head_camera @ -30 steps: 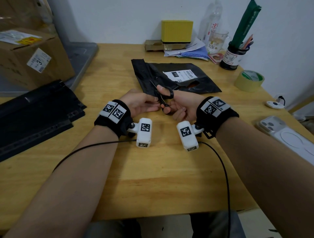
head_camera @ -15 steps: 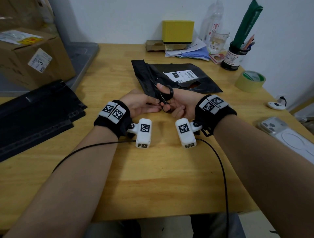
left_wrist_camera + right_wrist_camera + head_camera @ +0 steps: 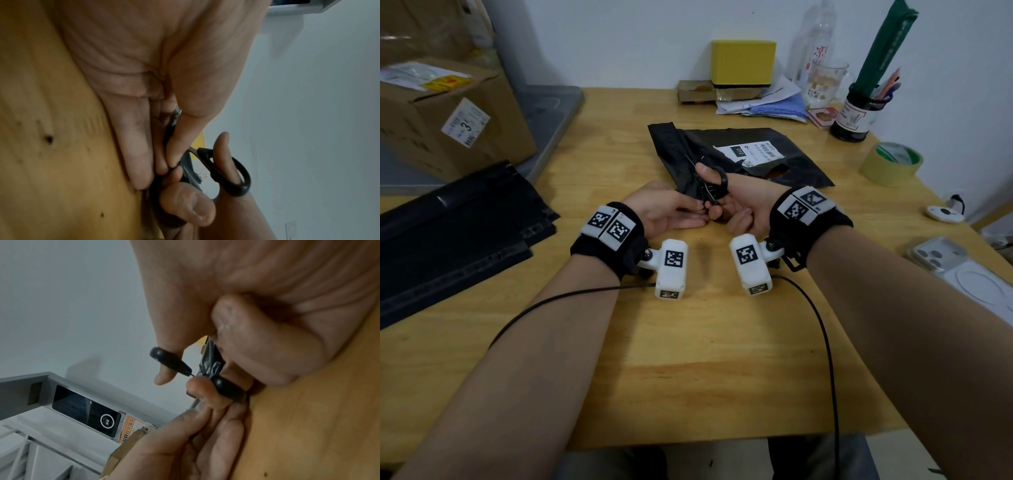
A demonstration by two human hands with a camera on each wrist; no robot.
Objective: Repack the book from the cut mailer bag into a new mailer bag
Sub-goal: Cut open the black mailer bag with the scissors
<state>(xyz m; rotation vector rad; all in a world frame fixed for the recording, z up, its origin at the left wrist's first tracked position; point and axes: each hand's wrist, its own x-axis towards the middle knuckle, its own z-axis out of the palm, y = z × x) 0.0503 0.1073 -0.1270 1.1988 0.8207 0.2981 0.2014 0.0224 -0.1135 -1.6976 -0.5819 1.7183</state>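
At desk centre, scissors (image 3: 711, 186) are gripped by the right hand (image 3: 736, 202); the mailer (image 3: 756, 154) edge stays pinched by the left hand (image 3: 667, 212), little changed; cutting likely continues.

"3" on cardboard box label (image 3: 465, 123); "010" on black mailer's label (image 3: 751, 150).

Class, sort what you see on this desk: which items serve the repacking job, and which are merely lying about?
Part of the job:
- black mailer bag with its white label
- scissors, gripped by the right hand
- left hand, pinching the bag's edge
- stack of black bags

Lying about:
- tape roll
- yellow box
- phone
- cardboard box
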